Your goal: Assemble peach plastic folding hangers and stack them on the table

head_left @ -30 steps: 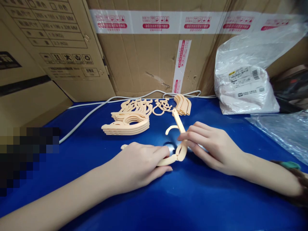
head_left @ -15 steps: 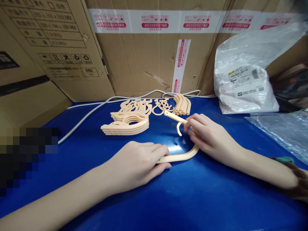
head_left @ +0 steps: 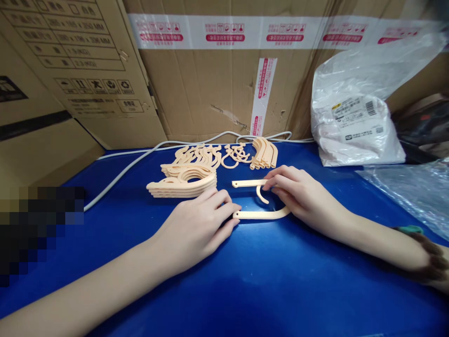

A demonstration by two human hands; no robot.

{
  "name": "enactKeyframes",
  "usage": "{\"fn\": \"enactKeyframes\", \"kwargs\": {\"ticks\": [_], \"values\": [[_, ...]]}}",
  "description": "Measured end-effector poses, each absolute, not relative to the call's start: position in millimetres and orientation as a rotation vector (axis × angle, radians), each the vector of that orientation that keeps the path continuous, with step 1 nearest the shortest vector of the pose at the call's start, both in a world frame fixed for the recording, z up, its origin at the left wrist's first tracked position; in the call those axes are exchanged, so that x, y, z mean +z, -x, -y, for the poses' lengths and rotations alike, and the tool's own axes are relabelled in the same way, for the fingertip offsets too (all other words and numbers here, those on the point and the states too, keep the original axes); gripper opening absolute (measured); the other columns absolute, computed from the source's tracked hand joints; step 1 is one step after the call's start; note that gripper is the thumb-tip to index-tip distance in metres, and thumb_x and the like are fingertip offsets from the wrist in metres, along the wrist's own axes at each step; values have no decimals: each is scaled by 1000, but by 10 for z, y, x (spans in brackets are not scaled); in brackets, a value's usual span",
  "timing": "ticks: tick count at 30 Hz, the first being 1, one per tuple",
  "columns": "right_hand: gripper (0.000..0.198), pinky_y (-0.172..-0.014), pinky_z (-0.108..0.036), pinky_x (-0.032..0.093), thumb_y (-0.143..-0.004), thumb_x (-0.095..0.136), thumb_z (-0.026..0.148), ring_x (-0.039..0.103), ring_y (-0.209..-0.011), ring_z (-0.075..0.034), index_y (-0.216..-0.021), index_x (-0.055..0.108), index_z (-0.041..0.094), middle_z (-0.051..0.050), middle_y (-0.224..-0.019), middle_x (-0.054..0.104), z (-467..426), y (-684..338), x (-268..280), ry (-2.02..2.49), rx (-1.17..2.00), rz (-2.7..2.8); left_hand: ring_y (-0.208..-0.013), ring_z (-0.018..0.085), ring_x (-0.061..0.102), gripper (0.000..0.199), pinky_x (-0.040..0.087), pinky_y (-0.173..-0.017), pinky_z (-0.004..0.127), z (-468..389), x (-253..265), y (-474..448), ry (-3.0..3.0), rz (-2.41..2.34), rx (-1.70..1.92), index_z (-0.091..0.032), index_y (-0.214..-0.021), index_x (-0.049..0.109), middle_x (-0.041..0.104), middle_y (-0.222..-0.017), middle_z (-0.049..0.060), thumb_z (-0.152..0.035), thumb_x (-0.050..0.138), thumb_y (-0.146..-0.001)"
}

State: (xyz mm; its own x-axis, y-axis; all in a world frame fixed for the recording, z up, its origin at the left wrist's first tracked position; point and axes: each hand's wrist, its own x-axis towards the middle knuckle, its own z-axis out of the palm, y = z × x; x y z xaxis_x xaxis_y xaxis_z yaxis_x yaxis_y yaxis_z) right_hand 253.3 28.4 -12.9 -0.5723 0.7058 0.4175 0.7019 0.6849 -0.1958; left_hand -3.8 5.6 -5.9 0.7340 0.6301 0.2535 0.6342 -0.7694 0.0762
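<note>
- I see the cream hanger (head_left: 259, 215) between both hands, over the blue table (head_left: 252, 290).
- My right hand (head_left: 303, 194) grasps its bend, the hook (head_left: 260, 194) curving between two bars.
- My left hand (head_left: 199, 222) pinches the nearer bar's end.
- Beyond, I see a stack of pieces (head_left: 180, 189), loose hooks (head_left: 230, 164) and curved bars (head_left: 267, 152).

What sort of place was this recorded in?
Likely a makeshift workshop or storeroom: cardboard boxes stand behind the blue work surface, stacked beige parts lie on it, and a labelled plastic bag sits at right.
</note>
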Motion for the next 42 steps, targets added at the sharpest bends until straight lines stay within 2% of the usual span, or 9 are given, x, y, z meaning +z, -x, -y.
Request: {"fn": "enactKeyframes", "kwargs": {"ticks": [14, 21, 25, 28, 31, 33, 37, 40, 42], "values": [[21, -83, -39, 44, -94, 42, 9, 55, -90, -20, -93, 60, 19, -7, -102, 64, -353, -2577, -177, 1072, 153, 2427, -89, 20, 58, 24, 46, -71, 31, -68, -85, 41, 2905, 1075, -448, -21, -110, 63, 60, -96, 3, -27, 43, -99], [21, -85, -36, 45, -94, 42, 8, 55, -93, -19, -92, 61, 18, -8, -102, 59, -338, -2561, -171, 1066, 241, 2366, -88, 21, 60, 22, 47, -69, 31, -55, -53, 25, 2915, 1050, -475, -20, -110, 62, 61, -97, 3, -25, 45, -98], [21, -84, -36, 44, -93, 42, 8, 54, -92, -19, -92, 61, 18, -7, -100, 60, -353, -2572, -186, 1087, 247, 2373, -84, 20, 61, 22, 47, -70, 31, -28, -23, 29, 2892, 1021, -570, -21, -109, 62, 65, -91, 2, -25, 43, -99], [21, -83, -37, 43, -94, 43, 10, 55, -91, -19, -92, 62, 19, -6, -100, 61, -372, -2589, -198, 1101, 222, 2384, -83, 19, 62, 30, 46, -71, 30, -33, 45, 39, 2863, 1014, -644, -20, -113, 60, 67, -91, 1, -13, 35, -97], [20, -83, -37, 43, -95, 43, 13, 55, -92, -20, -92, 62, 19, -6, -101, 61, -350, -2585, -173, 1105, 177, 2384, -93, 19, 62, 42, 46, -75, 30, -99, 185, 51, 2821, 1115, -588, -19, -118, 57, 66, -98, 3, -3, 29, -91], [19, -84, -37, 43, -96, 44, 15, 54, -97, -20, -96, 63, 18, -8, -105, 59, -294, -2560, -134, 1065, 142, 2393, -99, 20, 62, 36, 46, -79, 30, -190, 308, 55, 2760, 1218, -610, -18, -118, 57, 66, -106, 4, -10, 32, -94], [23, -81, -36, 42, -98, 46, 24, 54, -96, -21, -110, 63, 18, -10, -111, 57, -131, -2476, -56, 905, -5, 2504, -95, 22, 63, 28, 46, -79, 31, -488, 531, 16, 2584, 1413, -542, -20, -108, 63, 67, -103, 3, -28, 39, -96], [27, -74, -35, 40, -98, 48, 34, 56, -90, -22, -112, 64, 17, -10, -104, 59, -58, -2426, -42, 801, -120, 2616, -95, 24, 64, 29, 47, -75, 31, -803, 597, -56, 2423, 1616, -276, -23, -108, 64, 68, -108, 3, -31, 40, -95], [25, -72, -34, 39, -98, 47, 32, 56, -88, -21, -105, 65, 16, -8, -95, 61, -50, -2409, -54, 778, -160, 2655, -95, 24, 64, 29, 47, -76, 31, -1042, 581, -105, 2397, 1674, -125, -23, -108, 65, 70, -106, 4, -34, 43, -93]]}}
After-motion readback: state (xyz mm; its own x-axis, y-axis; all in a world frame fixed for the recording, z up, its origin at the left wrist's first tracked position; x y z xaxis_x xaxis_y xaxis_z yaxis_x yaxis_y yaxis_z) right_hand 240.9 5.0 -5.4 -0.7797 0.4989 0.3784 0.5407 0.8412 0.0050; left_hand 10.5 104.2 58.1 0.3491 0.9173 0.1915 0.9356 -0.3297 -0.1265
